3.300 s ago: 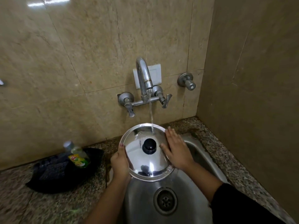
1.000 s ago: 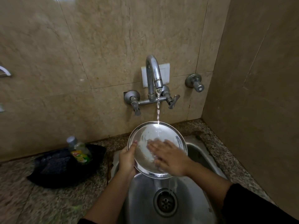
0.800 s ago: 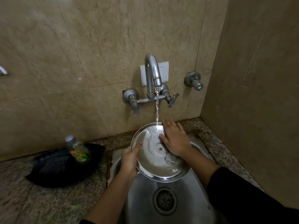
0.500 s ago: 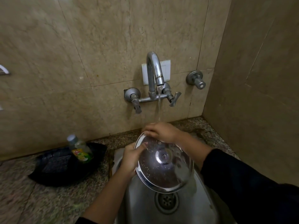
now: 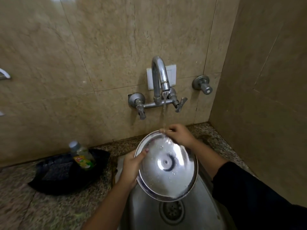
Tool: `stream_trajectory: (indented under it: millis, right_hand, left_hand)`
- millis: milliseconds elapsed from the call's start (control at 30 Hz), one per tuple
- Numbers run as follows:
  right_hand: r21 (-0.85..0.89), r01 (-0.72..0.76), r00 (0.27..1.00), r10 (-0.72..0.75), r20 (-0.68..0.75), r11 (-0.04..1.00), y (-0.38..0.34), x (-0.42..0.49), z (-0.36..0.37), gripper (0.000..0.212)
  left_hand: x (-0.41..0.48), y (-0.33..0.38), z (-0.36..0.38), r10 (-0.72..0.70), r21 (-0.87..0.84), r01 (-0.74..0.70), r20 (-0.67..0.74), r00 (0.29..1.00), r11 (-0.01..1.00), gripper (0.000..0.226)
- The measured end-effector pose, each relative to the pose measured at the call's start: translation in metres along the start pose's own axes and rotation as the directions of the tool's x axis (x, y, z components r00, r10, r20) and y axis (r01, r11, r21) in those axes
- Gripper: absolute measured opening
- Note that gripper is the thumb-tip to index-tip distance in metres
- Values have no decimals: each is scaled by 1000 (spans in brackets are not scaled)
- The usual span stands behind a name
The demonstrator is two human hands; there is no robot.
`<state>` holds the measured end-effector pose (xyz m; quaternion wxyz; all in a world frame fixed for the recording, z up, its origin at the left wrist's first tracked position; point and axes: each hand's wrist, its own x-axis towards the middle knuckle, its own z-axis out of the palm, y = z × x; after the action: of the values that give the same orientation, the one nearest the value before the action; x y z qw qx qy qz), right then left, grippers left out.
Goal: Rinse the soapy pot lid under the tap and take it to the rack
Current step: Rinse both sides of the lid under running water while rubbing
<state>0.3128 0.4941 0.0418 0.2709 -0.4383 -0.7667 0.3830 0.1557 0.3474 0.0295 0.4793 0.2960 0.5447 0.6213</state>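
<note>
The steel pot lid [image 5: 166,170] is held tilted over the sink [image 5: 149,213], its inner side facing me, wet with droplets. My left hand [image 5: 131,166] grips its left rim, thumb on the inner face. My right hand [image 5: 179,136] holds the far top rim, fingers curled over the edge. Water from the tap [image 5: 160,80] falls onto that top edge and my right fingers. The knob side is hidden.
A green dish-soap bottle [image 5: 82,156] lies in a black tray [image 5: 66,171] on the granite counter to the left. The drain [image 5: 172,209] sits below the lid. Tiled walls close in behind and on the right. A wall valve [image 5: 202,84] is right of the tap.
The lid was turned from knob side up to inner side up. My right hand stopped rubbing the inner face and moved to the top rim; the lid now tilts more toward me.
</note>
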Motion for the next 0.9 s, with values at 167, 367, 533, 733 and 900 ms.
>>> stream_trajectory:
  millis: [167,367,533,733,900]
  right_hand:
    - [-156,-19,989,-3,-146,988,-5,-6,5,51]
    - [-355,318,943,-255,213,879,-38,-3,11,47]
    - [-158,2,989,-25,-144,987,7,-6,-12,62]
    - [-306,358,929,-304,211,882,-26,-2,9,31]
    - [21,5,998,-6,59,1000,-2,-2,-20,30]
  left_hand:
    - [7,-3,-7,-144,15,144,61,988,990,18]
    - [19,14,3,-157,229,102,239,958,968,21]
    - [17,10,3,-117,186,93,123,985,978,13]
    - [17,10,11,-75,205,42,156,985,978,16]
    - [19,10,-7,-80,123,77,20,997,989,10]
